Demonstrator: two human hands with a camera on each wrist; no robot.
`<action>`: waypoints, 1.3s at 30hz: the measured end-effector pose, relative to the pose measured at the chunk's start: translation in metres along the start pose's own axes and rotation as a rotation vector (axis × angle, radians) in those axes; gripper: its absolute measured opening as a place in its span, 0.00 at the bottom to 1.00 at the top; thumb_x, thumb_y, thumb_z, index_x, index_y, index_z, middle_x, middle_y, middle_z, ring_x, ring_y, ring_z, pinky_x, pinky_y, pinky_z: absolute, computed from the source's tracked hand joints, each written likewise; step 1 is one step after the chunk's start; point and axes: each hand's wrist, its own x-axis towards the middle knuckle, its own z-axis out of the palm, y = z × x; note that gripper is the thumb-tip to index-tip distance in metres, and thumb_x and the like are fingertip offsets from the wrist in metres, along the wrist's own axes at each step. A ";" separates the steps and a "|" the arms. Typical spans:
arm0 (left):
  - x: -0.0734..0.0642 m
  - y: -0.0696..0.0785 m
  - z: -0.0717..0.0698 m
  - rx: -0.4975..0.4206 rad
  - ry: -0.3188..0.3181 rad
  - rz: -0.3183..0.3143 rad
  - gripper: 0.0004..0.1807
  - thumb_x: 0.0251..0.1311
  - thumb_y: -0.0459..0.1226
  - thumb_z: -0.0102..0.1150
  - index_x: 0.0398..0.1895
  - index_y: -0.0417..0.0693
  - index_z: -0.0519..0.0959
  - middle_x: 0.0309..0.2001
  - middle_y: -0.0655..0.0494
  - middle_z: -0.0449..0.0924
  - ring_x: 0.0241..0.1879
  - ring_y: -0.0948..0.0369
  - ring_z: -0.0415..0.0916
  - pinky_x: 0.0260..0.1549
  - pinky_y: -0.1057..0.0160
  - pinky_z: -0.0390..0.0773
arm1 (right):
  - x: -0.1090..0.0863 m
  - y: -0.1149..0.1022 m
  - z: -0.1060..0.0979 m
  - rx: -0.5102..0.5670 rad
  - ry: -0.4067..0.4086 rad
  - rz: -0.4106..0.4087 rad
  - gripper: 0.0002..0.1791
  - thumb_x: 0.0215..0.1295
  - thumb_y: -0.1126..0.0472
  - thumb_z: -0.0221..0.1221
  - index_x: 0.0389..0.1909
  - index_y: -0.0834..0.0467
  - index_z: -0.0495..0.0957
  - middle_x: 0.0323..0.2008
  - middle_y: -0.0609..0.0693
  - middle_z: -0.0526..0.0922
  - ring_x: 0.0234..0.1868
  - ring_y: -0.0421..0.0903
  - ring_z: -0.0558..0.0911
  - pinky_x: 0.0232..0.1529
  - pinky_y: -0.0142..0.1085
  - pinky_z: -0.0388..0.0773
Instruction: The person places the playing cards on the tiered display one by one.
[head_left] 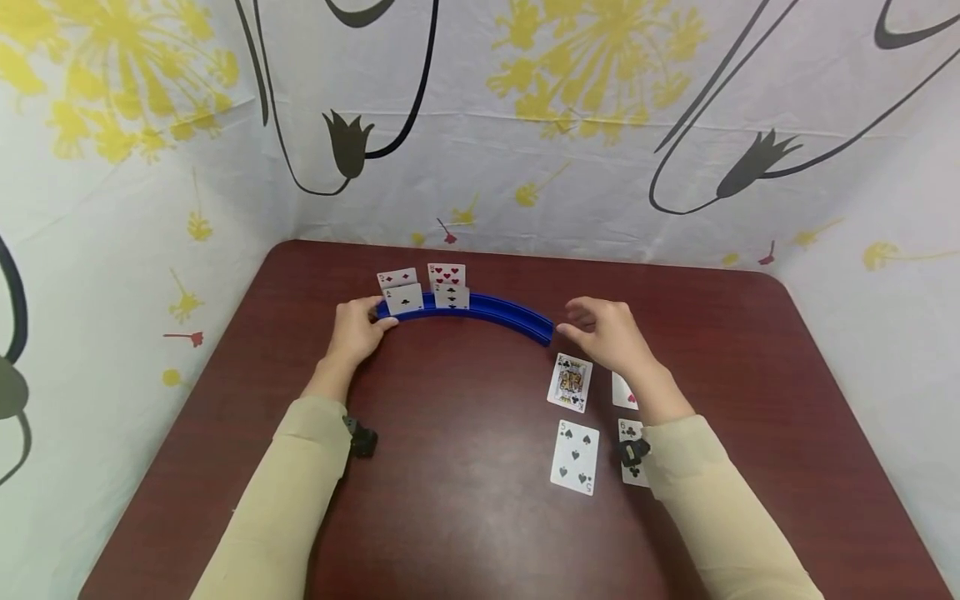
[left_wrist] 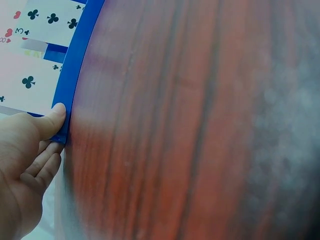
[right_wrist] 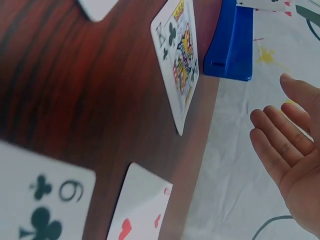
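A curved blue playing-card holder (head_left: 501,312) lies on the table. My left hand (head_left: 356,332) grips its left end, and in the left wrist view the thumb (left_wrist: 56,120) presses on the holder's edge with the fingers below. Standing in the holder are a clubs card (head_left: 405,300) before a diamonds card (head_left: 397,277), and a three of clubs (head_left: 452,297) before an eight of hearts (head_left: 447,274). My right hand (head_left: 609,333) hovers just beyond the holder's right end, apart from it, fingers loosely bent and holding nothing.
A king of clubs (head_left: 570,383) and a five of spades (head_left: 575,457) lie face up near the right hand. Partly under the right arm lie a hearts card (head_left: 622,392) and a six of clubs (head_left: 628,477). Patterned cloth (head_left: 480,200) hangs behind the brown table (head_left: 450,517).
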 end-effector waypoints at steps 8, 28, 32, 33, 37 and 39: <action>0.000 0.001 0.000 0.002 -0.006 -0.008 0.28 0.67 0.39 0.67 0.66 0.32 0.75 0.55 0.33 0.80 0.54 0.43 0.80 0.55 0.45 0.79 | -0.008 0.006 -0.005 0.004 -0.002 0.001 0.17 0.62 0.64 0.70 0.49 0.69 0.82 0.40 0.63 0.88 0.39 0.57 0.89 0.42 0.51 0.85; 0.000 0.002 0.000 0.003 -0.010 -0.011 0.28 0.67 0.38 0.66 0.65 0.33 0.75 0.55 0.34 0.80 0.54 0.43 0.79 0.55 0.45 0.79 | -0.038 0.032 -0.029 -0.065 -0.103 0.080 0.23 0.61 0.64 0.71 0.54 0.71 0.80 0.46 0.67 0.85 0.43 0.61 0.87 0.45 0.54 0.84; -0.001 0.003 -0.001 0.011 -0.015 -0.015 0.28 0.67 0.39 0.66 0.66 0.33 0.74 0.57 0.33 0.80 0.55 0.43 0.79 0.55 0.45 0.79 | -0.046 0.041 -0.035 -0.106 -0.155 0.115 0.27 0.59 0.61 0.73 0.56 0.71 0.79 0.49 0.68 0.84 0.47 0.63 0.85 0.48 0.56 0.82; -0.001 0.003 -0.001 0.013 -0.016 -0.017 0.28 0.67 0.39 0.66 0.66 0.33 0.74 0.57 0.33 0.79 0.55 0.43 0.79 0.55 0.44 0.79 | -0.048 0.042 -0.037 -0.121 -0.170 0.123 0.29 0.58 0.60 0.74 0.56 0.71 0.79 0.50 0.68 0.83 0.48 0.63 0.85 0.49 0.57 0.81; -0.001 0.004 -0.001 0.013 -0.020 -0.021 0.28 0.67 0.39 0.66 0.66 0.33 0.74 0.57 0.34 0.79 0.55 0.43 0.78 0.56 0.44 0.78 | -0.056 0.048 -0.042 -0.176 -0.226 0.139 0.37 0.51 0.55 0.78 0.58 0.70 0.78 0.51 0.68 0.82 0.52 0.64 0.82 0.53 0.58 0.77; -0.001 0.003 -0.001 0.013 -0.019 -0.020 0.28 0.67 0.39 0.66 0.66 0.32 0.74 0.57 0.33 0.79 0.56 0.43 0.78 0.56 0.44 0.78 | -0.061 0.050 -0.044 -0.202 -0.251 0.152 0.40 0.48 0.53 0.79 0.59 0.70 0.77 0.51 0.67 0.81 0.52 0.64 0.80 0.52 0.59 0.76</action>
